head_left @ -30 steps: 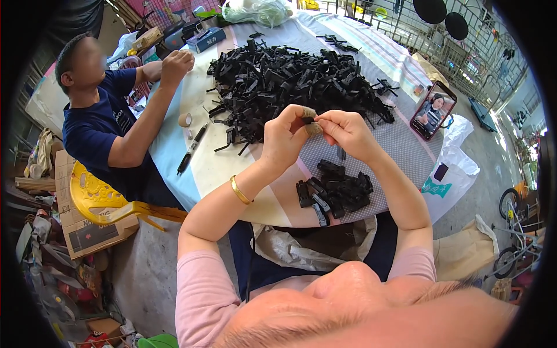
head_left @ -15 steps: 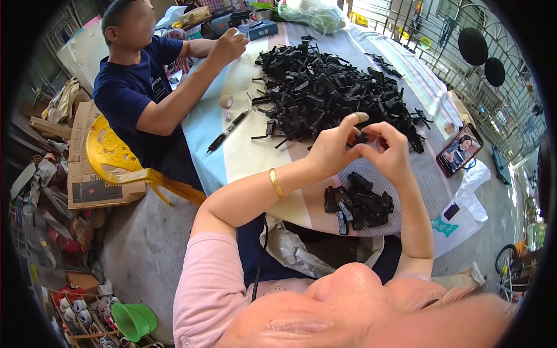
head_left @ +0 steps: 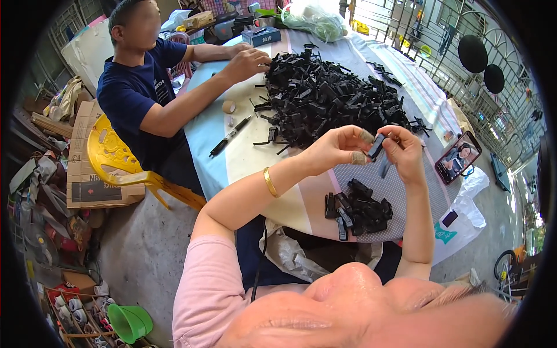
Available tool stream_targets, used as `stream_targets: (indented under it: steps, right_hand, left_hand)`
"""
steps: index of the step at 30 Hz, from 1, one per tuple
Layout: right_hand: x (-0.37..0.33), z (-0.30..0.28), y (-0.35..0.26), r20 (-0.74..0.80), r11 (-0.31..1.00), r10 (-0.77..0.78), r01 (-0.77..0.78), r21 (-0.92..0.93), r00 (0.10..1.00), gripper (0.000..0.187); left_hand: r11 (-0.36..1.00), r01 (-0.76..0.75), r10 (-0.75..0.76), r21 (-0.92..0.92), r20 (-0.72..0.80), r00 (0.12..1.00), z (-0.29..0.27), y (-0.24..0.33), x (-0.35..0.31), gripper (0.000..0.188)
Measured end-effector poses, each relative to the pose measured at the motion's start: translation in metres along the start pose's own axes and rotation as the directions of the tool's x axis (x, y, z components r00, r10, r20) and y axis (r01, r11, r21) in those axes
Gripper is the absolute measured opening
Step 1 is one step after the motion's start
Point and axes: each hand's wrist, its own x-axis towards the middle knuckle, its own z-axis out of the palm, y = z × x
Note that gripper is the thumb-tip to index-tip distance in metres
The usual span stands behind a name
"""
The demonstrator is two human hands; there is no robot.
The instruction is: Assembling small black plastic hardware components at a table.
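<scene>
Between the thumb and fingers of my right hand (head_left: pixel 404 153) is a small black plastic part (head_left: pixel 377 147). Below those fingers shows a blurred grey-black piece (head_left: pixel 384 169); I cannot tell whether it is held or dropping. My left hand (head_left: pixel 339 149) is just left of the part, its taped thumb and forefinger apart with a gap between them. Beyond both hands spreads a large heap of black plastic parts (head_left: pixel 331 95), some with thin sticks jutting out. Nearer me, below my hands, sits a smaller pile of black pieces (head_left: pixel 368 211).
Across the table's left side, a seated person (head_left: pixel 142 87) has hands at the heap's edge. A marker pen (head_left: pixel 230 136) and a tape roll (head_left: pixel 229 107) lie nearby. At the right edge lean a phone (head_left: pixel 458 158) and a white plastic bag (head_left: pixel 464 209). An open sack (head_left: pixel 290 252) is below the table edge.
My hands have drawn apart, and the black part now shows in my right fingers. The other person's hands have lowered from the air to the heap's edge.
</scene>
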Motion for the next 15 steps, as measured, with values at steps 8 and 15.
stream_targets:
  steps: [8,15]
  right_hand:
    - [-0.002,0.015,0.002,0.124,0.972,-0.205,0.217,-0.094,0.971,0.017]
    - [0.005,0.012,0.014,-0.073,0.985,-0.115,0.105,-0.136,0.991,0.020]
  left_hand:
    - [0.975,0.156,-0.171,-0.155,-0.084,0.982,0.006,-0.006,-0.002,0.019]
    - [0.997,-0.040,0.057,0.063,-0.289,0.956,0.002,-0.004,0.004,0.011]
